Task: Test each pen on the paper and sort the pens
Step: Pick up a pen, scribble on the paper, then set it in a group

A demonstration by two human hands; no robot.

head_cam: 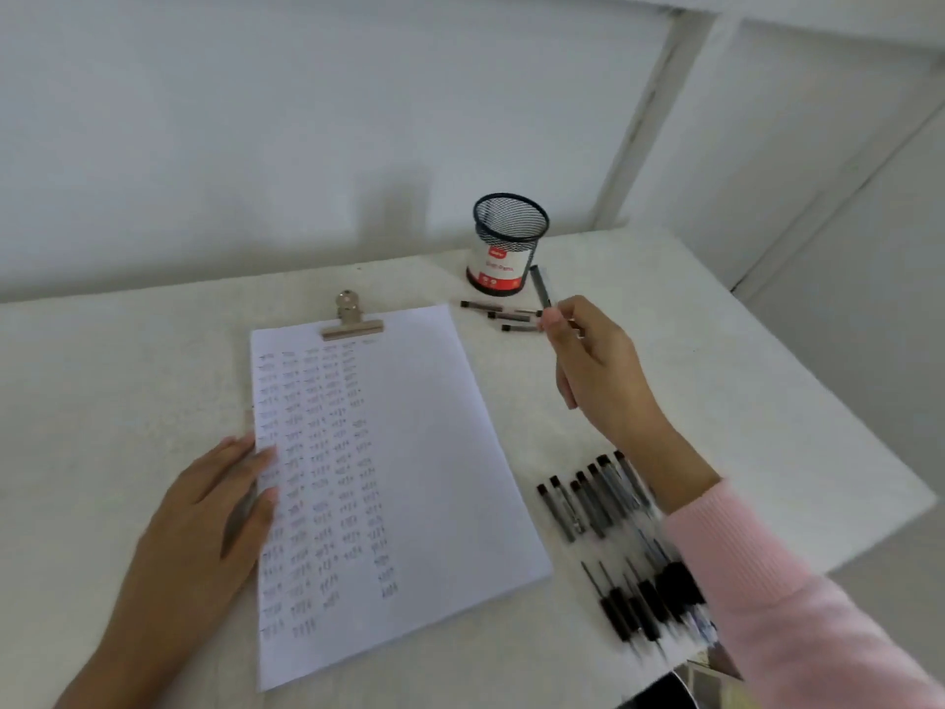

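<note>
A white sheet of paper point(424, 452) under a metal clip point(350, 319) lies mid-table, its left half filled with columns of small pen marks. My left hand point(204, 519) rests flat on the paper's left edge. My right hand point(593, 365) is raised right of the paper and grips a dark pen point(541, 286) whose end points up toward the mesh pen cup point(506, 245). Three pens point(503, 315) lie just below the cup. Several black pens point(608, 534) lie in a pile at the lower right, partly hidden by my pink sleeve.
The table point(102, 376) is white and meets a white wall at the back. Its right edge runs diagonally past the pen pile. A dark object point(659, 693) shows at the bottom edge under my right arm.
</note>
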